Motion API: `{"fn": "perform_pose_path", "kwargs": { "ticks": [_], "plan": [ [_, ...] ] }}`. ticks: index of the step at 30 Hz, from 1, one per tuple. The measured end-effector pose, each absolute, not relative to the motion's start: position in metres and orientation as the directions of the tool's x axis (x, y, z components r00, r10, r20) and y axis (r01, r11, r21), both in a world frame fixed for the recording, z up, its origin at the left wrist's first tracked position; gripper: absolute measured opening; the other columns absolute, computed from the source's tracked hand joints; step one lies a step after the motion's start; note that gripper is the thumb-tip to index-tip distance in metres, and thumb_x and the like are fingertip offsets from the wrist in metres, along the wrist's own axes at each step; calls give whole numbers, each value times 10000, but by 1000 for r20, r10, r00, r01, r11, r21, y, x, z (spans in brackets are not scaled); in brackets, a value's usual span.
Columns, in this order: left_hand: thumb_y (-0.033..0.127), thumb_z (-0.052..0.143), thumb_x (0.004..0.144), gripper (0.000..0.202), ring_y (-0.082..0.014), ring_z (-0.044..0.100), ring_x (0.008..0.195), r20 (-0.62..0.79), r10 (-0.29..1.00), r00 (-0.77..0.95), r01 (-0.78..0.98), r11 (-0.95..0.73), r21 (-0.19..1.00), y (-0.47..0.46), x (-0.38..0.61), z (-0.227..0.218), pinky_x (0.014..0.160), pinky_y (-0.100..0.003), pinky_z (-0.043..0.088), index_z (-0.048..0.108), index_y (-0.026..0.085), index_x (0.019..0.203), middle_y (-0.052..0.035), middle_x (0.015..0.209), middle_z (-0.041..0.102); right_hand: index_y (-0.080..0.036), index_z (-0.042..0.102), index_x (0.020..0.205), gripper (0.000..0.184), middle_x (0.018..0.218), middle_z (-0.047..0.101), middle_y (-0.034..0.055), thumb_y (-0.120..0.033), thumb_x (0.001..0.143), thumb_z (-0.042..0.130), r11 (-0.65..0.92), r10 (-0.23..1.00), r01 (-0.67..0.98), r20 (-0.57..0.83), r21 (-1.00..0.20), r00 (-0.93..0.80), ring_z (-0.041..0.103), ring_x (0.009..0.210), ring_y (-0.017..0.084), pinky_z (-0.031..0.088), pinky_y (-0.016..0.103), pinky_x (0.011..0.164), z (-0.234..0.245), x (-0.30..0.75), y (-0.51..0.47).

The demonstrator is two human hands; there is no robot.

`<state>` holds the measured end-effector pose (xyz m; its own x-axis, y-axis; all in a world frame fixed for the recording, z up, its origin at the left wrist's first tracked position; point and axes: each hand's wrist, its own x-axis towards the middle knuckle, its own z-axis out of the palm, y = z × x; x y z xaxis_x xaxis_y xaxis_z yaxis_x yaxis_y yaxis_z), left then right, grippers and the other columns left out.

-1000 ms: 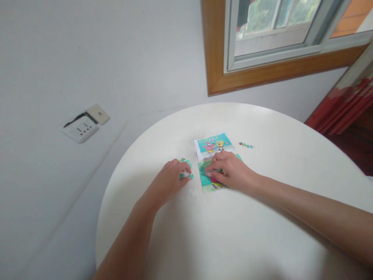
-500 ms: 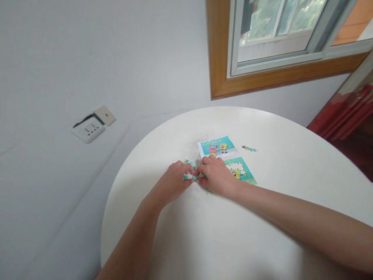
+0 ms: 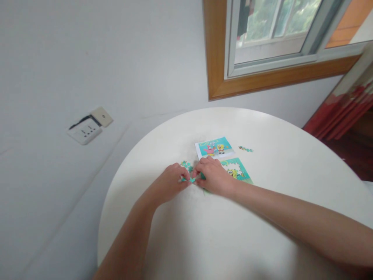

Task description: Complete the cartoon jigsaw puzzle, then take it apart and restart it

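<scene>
I am looking forward and down from the wearer's head.
From afar I am seeing across the round white counter (image 3: 233, 241) from above its near side, with the left forearm (image 3: 128, 241) slanting in from the bottom edge and the right forearm (image 3: 276, 208) from the right; the left hand (image 3: 167, 182) and right hand (image 3: 214, 177) are showing near mid-frame, moderately far. My view is also taking in the wall (image 3: 87, 58) at left and the window (image 3: 271, 31) at upper right.

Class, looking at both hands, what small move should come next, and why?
Perhaps the right hand should bring the teal piece to the puzzle: both it and the left hand are at that piece, and the puzzle shows an unfilled white gap.
</scene>
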<state>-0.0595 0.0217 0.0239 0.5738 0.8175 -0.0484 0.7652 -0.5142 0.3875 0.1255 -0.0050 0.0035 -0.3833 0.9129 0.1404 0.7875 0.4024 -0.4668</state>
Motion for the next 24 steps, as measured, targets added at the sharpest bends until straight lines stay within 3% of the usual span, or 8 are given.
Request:
{"fn": "perform_pose_path", "kwargs": {
  "ticks": [5,10,17,20,24],
  "plan": [
    [175,579,750,97,-168,568,792,-15,808,588,735,-527,426,22,-64,25,743,-278,462,674,178,766,-35,826,619,-209,669,840,77,883,650,34,-201,765,653,433,899,748,180,-504,-399,514,934,202,310,310,781,5,124,-4],
    [342,551,808,205,-159,567,753,57,813,579,683,-522,511,24,-67,28,686,-269,481,648,183,893,-43,883,617,-167,658,811,123,750,654,7,-92,752,581,417,903,605,233,-678,-362,555,753,136,369,245,708,8,128,0],
    [288,459,838,237,-183,573,785,159,883,442,764,-464,449,28,-63,30,716,-308,486,633,161,938,-55,858,595,-180,712,974,260,679,646,-29,-131,751,586,273,935,366,156,-890,-319,536,626,100,404,224,632,16,150,14],
    [236,464,830,207,-177,571,772,197,880,433,766,-474,435,28,-59,25,740,-311,483,624,158,936,-48,845,586,-171,713,941,218,671,648,-26,-216,743,632,139,941,201,66,-970,-331,540,598,97,416,229,608,17,160,19],
    [217,463,847,198,-176,573,781,215,850,482,741,-526,418,24,-47,15,756,-313,476,618,170,962,-42,844,574,-177,685,883,189,756,695,1,-271,720,675,-7,953,25,-15,-1000,-303,615,691,119,469,261,706,19,177,18]
  ]
}}
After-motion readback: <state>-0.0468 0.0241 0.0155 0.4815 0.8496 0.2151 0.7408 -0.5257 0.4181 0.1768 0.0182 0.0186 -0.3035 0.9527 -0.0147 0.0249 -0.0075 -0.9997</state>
